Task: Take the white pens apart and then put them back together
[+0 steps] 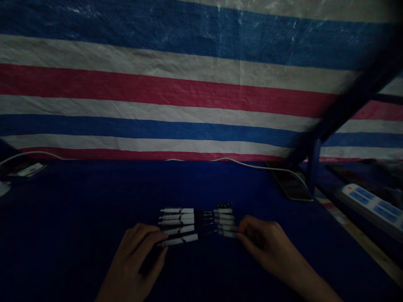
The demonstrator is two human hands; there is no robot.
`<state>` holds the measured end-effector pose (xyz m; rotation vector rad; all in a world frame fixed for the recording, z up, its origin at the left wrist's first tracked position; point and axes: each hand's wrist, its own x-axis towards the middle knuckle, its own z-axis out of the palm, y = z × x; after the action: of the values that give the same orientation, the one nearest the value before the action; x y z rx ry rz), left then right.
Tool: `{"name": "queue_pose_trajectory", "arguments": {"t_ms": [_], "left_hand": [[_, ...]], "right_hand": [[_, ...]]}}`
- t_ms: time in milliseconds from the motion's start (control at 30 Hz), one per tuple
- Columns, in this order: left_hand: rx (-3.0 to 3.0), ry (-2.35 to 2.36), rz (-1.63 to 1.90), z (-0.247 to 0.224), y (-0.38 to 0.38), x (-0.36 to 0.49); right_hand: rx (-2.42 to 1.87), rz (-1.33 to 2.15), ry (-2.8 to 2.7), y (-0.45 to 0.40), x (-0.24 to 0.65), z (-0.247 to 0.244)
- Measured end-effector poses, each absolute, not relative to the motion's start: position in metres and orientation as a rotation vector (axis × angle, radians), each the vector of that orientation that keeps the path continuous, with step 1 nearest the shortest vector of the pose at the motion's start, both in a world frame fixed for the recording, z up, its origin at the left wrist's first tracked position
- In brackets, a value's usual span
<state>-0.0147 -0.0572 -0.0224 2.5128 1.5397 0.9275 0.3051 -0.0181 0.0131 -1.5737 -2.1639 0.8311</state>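
Note:
Several white pen barrels (pixel 179 217) with dark refills pointing right lie in a row on the blue table (pixel 94 188). To their right is a row of short pale pen parts (pixel 225 217), with small dark pieces (pixel 224 205) at its far end. My left hand (pixel 135 256) has its thumb and fingers closed at the left end of the nearest white barrel (pixel 184 240). With thumb and index finger, my right hand (pixel 267 243) pinches the right end of the nearest pale part (pixel 228 234).
A phone (pixel 291 184) lies at the back right under a white cable (pixel 252 167). Beyond a blue metal frame (pixel 313 163) sits a power strip (pixel 374 205). Small packets (pixel 30 169) lie at the back left. A striped sheet (pixel 189 92) hangs behind.

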Motion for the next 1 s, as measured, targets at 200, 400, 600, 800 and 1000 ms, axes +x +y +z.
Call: {"name": "queue_pose_trajectory", "arguments": {"t_ms": [200, 400, 600, 800, 1000], "left_hand": [[2.541, 1.570, 0.841, -0.027, -0.056, -0.016], [2.531, 1.550, 0.750, -0.032, -0.056, -0.019], [2.489, 1.520, 0.730, -0.033, -0.055, -0.018], [2.483, 1.449, 0.806, -0.035, -0.056, -0.021], [2.380, 1.404, 0.924, -0.028, -0.056, -0.019]], "right_hand": [[-1.529, 0.637, -2.278, -0.018, 0.307, 0.011], [-1.559, 0.611, -2.278, -0.019, 0.306, 0.009], [-1.551, 0.602, -2.298, -0.020, 0.306, 0.007], [-1.495, 0.606, -2.301, -0.020, 0.304, 0.009], [-1.454, 0.692, -2.257, -0.021, 0.307, 0.016]]}}
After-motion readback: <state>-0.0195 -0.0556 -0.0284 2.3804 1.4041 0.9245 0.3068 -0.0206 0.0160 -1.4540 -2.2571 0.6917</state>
